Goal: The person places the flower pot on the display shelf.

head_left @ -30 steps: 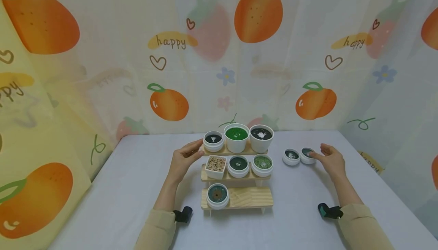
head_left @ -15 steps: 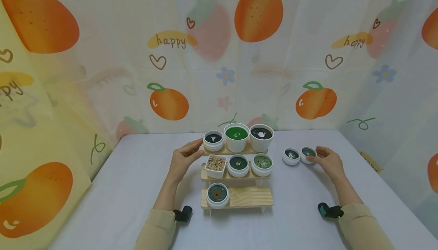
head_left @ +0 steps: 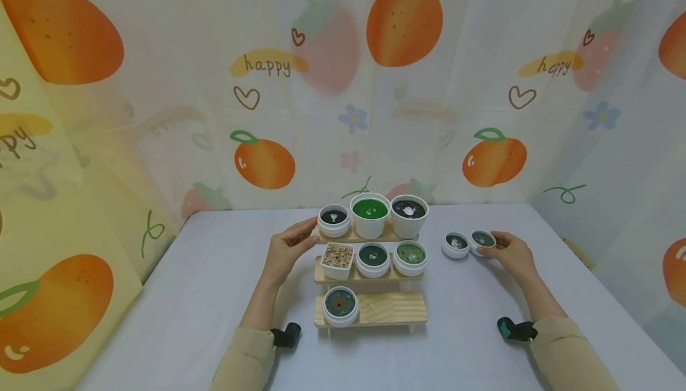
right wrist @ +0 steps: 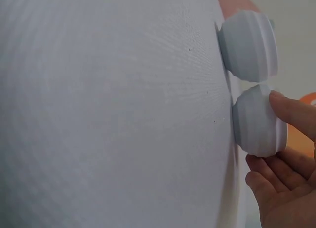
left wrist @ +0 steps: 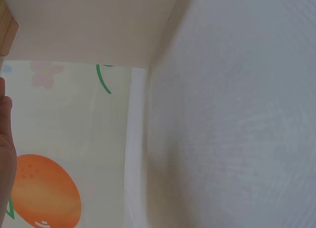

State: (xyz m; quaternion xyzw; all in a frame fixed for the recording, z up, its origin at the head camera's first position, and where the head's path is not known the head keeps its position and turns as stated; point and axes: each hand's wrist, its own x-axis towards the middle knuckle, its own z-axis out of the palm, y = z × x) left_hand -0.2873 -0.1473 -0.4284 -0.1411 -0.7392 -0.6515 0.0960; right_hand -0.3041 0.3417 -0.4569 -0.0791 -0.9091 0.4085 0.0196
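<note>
My right hand (head_left: 511, 255) pinches a small round white pot (head_left: 483, 241) with a dark green top, thumb on the near side and fingers behind. In the right wrist view this ribbed pot (right wrist: 260, 122) stands on the white tabletop beside a second one (right wrist: 251, 46), its twin in shape. My left hand (head_left: 287, 252) reaches to the left end of the three-tier wooden stand (head_left: 393, 309), fingers fairly straight, fingertips right at the top board and the small white pot (head_left: 334, 224) there. The left wrist view shows only part of that hand (left wrist: 6, 144) at its edge.
The top tier also bears a tall pot with bright green (head_left: 370, 224) and a dark-topped pot (head_left: 409, 222). A square dish of chips (head_left: 337, 262) and two round pots fill the middle tier. One pot (head_left: 340, 313) sits lower left. A printed cloth (head_left: 332, 105) hangs behind.
My right hand has shifted slightly left and closed its thumb and fingers about the small white pot, whose top now shows more. The left hand stays at the stand.
</note>
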